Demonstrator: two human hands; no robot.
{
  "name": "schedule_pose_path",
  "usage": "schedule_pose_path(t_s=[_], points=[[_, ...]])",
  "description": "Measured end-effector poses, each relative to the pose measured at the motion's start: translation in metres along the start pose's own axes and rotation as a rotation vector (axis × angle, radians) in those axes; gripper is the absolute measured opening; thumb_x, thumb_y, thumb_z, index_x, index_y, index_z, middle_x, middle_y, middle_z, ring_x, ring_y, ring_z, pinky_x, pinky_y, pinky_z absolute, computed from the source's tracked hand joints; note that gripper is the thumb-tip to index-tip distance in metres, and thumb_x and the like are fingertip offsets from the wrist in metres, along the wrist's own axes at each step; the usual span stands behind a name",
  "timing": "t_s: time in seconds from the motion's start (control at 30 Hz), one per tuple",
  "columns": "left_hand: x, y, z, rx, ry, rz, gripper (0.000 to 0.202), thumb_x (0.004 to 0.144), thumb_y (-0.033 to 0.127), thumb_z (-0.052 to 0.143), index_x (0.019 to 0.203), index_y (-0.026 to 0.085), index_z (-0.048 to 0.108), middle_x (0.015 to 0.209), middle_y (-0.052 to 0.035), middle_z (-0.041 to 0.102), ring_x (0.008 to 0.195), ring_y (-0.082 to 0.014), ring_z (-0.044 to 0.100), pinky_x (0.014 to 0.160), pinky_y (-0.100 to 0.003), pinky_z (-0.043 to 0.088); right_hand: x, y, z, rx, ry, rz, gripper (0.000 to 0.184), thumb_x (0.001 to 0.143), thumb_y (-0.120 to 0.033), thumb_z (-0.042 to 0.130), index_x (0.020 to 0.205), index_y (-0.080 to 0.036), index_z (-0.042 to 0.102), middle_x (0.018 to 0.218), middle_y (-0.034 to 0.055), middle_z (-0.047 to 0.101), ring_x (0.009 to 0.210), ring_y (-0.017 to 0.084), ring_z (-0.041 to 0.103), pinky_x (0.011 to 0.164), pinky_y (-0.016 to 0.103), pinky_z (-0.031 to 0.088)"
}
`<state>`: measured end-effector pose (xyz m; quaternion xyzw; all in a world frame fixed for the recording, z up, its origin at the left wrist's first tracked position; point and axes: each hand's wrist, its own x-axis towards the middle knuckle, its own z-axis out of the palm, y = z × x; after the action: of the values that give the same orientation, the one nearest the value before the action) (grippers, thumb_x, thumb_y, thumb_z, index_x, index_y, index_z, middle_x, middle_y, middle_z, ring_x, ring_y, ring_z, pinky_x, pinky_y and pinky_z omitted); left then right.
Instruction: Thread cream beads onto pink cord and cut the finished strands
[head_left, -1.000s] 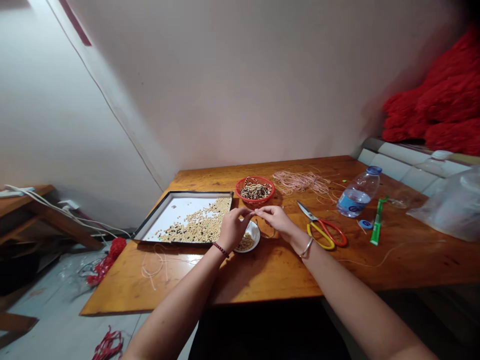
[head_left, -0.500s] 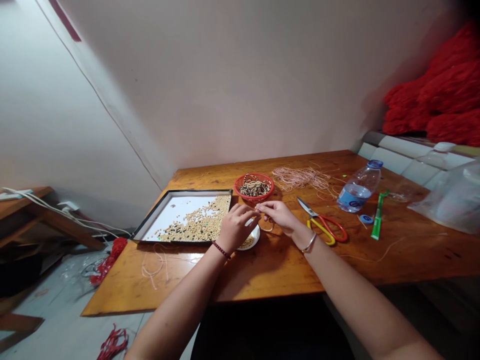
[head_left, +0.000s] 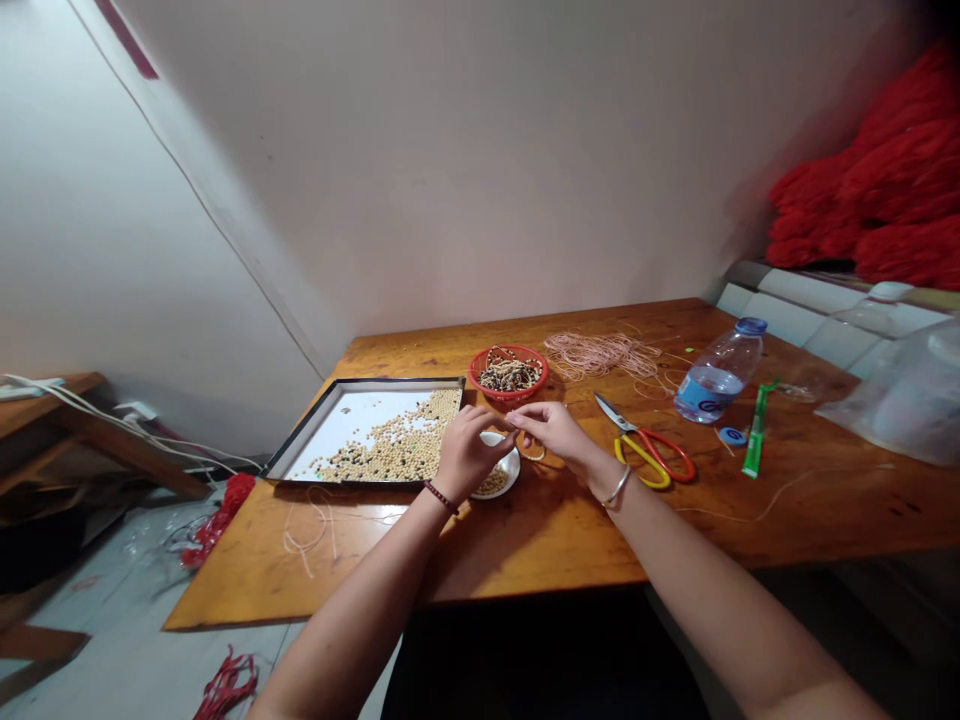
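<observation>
My left hand (head_left: pixel 469 448) and my right hand (head_left: pixel 553 432) meet over a small white dish (head_left: pixel 512 478) of pale beads. The right fingers pinch together, and a short beaded string (head_left: pixel 535 458) curves out beneath them. My left thumb and forefinger reach to the same spot, bent toward each other; what lies between the left fingertips is too small to make out. A black-rimmed tray (head_left: pixel 315 430) with a white bottom holds loose pale and dark beads left of the dish. Just behind my hands stands a red basket (head_left: pixel 545 375) with strung beads.
Scissors (head_left: pixel 637 440) with one yellow and one red handle lie open to the right. Pink cord (head_left: pixel 600 355) is heaped behind them. Further right are a water bottle (head_left: pixel 712 375), its blue cap (head_left: pixel 732 437) and a green packet (head_left: pixel 756 440). Loose thread (head_left: pixel 304 530) lies at front left.
My left thumb and fingers have spread into a wider curve, exposing more of the white dish. The right hand stays nearly in place, still pinching.
</observation>
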<state>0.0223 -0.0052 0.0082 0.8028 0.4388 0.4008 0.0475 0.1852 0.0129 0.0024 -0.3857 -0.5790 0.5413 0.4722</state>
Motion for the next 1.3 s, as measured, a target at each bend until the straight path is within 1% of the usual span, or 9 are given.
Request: schedule_pose_path(t_s=[0.07, 0.13, 0.27, 0.33, 0.43, 0.8, 0.97, 1.1, 1.3], points=[[0.0008, -0.0002, 0.0000, -0.081, 0.002, -0.065, 0.015, 0.078, 0.033, 0.066, 0.075, 0.019, 0.062, 0.076, -0.0023, 0.064, 0.072, -0.0151, 0.057, 0.066, -0.027, 0.044, -0.0007, -0.0010, 0.0006, -0.008, -0.028, -0.006, 0.033, 0.067, -0.048, 0.071, 0.073, -0.016, 0.072, 0.067, 0.0032, 0.068, 0.049, 0.010, 0.051, 0.050, 0.024, 0.041], [0.0014, -0.0007, 0.0002, -0.170, -0.001, -0.130, 0.018, 0.077, 0.034, 0.067, 0.085, 0.018, 0.062, 0.083, -0.0032, 0.066, 0.075, -0.0145, 0.059, 0.066, -0.025, 0.046, -0.0011, -0.0019, 0.0008, -0.006, -0.043, -0.010, 0.033, 0.068, -0.048, 0.070, 0.073, -0.015, 0.072, 0.068, 0.0034, 0.068, 0.049, 0.009, 0.051, 0.049, 0.024, 0.041], [0.0014, -0.0021, 0.0017, -0.349, -0.106, -0.196, 0.034, 0.080, 0.035, 0.064, 0.109, 0.018, 0.062, 0.104, -0.0072, 0.068, 0.088, -0.0162, 0.063, 0.068, -0.024, 0.050, -0.0011, -0.0025, 0.0013, -0.007, -0.023, -0.038, 0.033, 0.068, -0.048, 0.069, 0.072, -0.016, 0.071, 0.070, 0.0040, 0.069, 0.048, 0.009, 0.051, 0.049, 0.024, 0.041], [0.0009, -0.0030, 0.0023, -0.350, -0.156, -0.201, 0.030, 0.082, 0.036, 0.062, 0.106, 0.018, 0.065, 0.097, -0.0071, 0.070, 0.083, -0.0159, 0.065, 0.067, -0.024, 0.050, -0.0009, -0.0023, 0.0014, -0.015, -0.016, -0.053, 0.033, 0.068, -0.049, 0.069, 0.071, -0.016, 0.070, 0.070, 0.0041, 0.068, 0.049, 0.010, 0.051, 0.048, 0.024, 0.041], [0.0000, -0.0048, 0.0029, -0.271, -0.152, -0.192, 0.024, 0.082, 0.035, 0.062, 0.098, 0.019, 0.070, 0.085, -0.0051, 0.072, 0.072, -0.0146, 0.065, 0.065, -0.024, 0.049, -0.0006, -0.0013, 0.0011, -0.029, 0.004, -0.059, 0.033, 0.069, -0.050, 0.068, 0.072, -0.017, 0.070, 0.070, 0.0041, 0.068, 0.048, 0.010, 0.050, 0.047, 0.024, 0.042], [-0.0006, -0.0065, 0.0019, -0.187, -0.153, -0.205, 0.025, 0.083, 0.036, 0.060, 0.096, 0.018, 0.071, 0.078, -0.0056, 0.072, 0.067, -0.0150, 0.065, 0.061, -0.023, 0.047, -0.0018, -0.0026, 0.0047, -0.004, -0.040, 0.014, 0.030, 0.068, -0.047, 0.068, 0.070, -0.017, 0.066, 0.064, 0.0000, 0.063, 0.049, 0.009, 0.050, 0.048, 0.023, 0.038], [-0.0011, -0.0040, -0.0003, -0.128, -0.107, -0.142, 0.026, 0.085, 0.037, 0.058, 0.098, 0.019, 0.071, 0.080, -0.0058, 0.072, 0.068, -0.0151, 0.064, 0.064, -0.024, 0.047, -0.0025, -0.0038, 0.0035, 0.014, 0.007, 0.024, 0.030, 0.066, -0.047, 0.069, 0.071, -0.017, 0.068, 0.065, 0.0004, 0.063, 0.051, 0.009, 0.048, 0.046, 0.022, 0.033], [-0.0006, -0.0024, -0.0002, -0.055, -0.068, -0.074, 0.025, 0.087, 0.038, 0.055, 0.092, 0.019, 0.071, 0.083, -0.0066, 0.072, 0.072, -0.0161, 0.064, 0.066, -0.026, 0.047, -0.0030, -0.0010, 0.0026, 0.044, 0.015, 0.044, 0.033, 0.067, -0.047, 0.070, 0.077, -0.016, 0.069, 0.068, 0.0007, 0.064, 0.052, 0.008, 0.047, 0.045, 0.021, 0.028], [0.0002, -0.0049, 0.0015, 0.002, 0.015, -0.043, 0.022, 0.085, 0.039, 0.060, 0.086, 0.021, 0.071, 0.076, -0.0045, 0.070, 0.069, -0.0155, 0.061, 0.066, -0.027, 0.046, -0.0021, 0.0040, 0.0038, 0.210, 0.043, 0.136, 0.031, 0.066, -0.045, 0.071, 0.079, -0.017, 0.067, 0.073, -0.0003, 0.064, 0.051, 0.005, 0.047, 0.044, 0.019, 0.027]])
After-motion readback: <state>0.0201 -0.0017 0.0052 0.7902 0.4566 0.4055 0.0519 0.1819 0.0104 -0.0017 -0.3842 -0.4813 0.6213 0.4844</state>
